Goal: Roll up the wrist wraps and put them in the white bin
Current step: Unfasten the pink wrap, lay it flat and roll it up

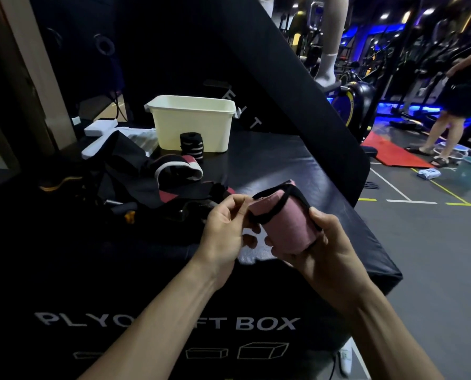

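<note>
Head view: my right hand point(315, 242) wraps around a rolled pink wrist wrap point(286, 229), thumb on its right side and fingers curled beneath it, holding it above the near part of the black plyo box point(270, 165). My left hand point(229, 229) pinches the wrap's thin black loop point(281, 204) between thumb and forefinger at the roll's left end. Farther away on the box top, left of my hands, lies a loose heap of unrolled black, pink and white wraps point(174, 174). Beyond them the white bin point(193, 123) stands upright, and a rolled black wrap with pale stripes point(192, 145) stands just in front of it, outside. White foam pieces point(103, 130) lie left of the bin.
</note>
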`<state>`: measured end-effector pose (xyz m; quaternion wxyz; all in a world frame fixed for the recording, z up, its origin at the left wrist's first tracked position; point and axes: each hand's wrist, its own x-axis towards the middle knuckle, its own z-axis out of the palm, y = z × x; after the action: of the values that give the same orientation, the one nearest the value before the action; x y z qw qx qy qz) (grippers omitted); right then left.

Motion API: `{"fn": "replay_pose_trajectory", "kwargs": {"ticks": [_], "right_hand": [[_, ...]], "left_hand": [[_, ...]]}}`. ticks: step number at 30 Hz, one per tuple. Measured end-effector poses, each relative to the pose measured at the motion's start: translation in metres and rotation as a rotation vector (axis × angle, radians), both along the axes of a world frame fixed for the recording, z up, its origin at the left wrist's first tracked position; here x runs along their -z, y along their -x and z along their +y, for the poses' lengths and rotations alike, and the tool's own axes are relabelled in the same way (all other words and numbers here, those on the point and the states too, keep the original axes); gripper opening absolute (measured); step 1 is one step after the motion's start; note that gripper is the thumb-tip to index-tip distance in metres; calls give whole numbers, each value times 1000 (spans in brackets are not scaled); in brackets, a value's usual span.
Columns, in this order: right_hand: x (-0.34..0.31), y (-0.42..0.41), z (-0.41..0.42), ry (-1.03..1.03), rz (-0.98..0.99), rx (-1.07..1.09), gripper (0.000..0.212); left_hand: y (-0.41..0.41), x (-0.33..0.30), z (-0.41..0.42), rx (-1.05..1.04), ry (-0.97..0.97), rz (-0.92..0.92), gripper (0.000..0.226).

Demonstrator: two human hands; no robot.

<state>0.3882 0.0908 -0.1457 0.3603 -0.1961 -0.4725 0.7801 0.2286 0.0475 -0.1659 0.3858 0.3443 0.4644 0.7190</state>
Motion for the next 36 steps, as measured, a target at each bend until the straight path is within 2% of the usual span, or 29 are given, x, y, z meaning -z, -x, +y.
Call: {"fn": "replay_pose_trajectory", "kwargs": {"ticks": [2,6,8,9,11,12,14,18,24,28,33,34,36], "right_hand": [[2,1,2,1,17,8,49],[7,3,5,27,27,-24,91],[8,3,6,48,30,-25,100],[8,3,6,53,43,-40,98],[6,2,5,69,73,-89,76],[4,2,3,78,90,-123,64],[1,-1,2,90,116,-198,56],[6,-6,10,103,6,-203,68],[2,0,10,195,-14,-31,46],[-3,-3,10,218,-83,-54,40],[-6,-3,6,150,-213,-58,42],[-5,-3,5,156,-232,-55,41],[-7,-4,4,166,-260,-69,40]], "left_hand": [[0,0,-1,-5,0,44,19],[-1,-2,-4,29,13,46,14],[-1,-3,-4,51,13,12,12],[-2,-4,-4,66,20,-18,11],[-1,-4,-2,87,54,-50,11],[0,-4,-1,93,69,-40,11],[2,-3,1,101,60,7,13],[7,4,0,52,20,240,15],[12,7,-8,101,-73,472,14],[21,5,-16,108,-122,667,16],[24,6,-13,131,-108,595,19],[24,7,-11,107,-106,611,19],[28,3,-13,54,-121,763,14]]}}
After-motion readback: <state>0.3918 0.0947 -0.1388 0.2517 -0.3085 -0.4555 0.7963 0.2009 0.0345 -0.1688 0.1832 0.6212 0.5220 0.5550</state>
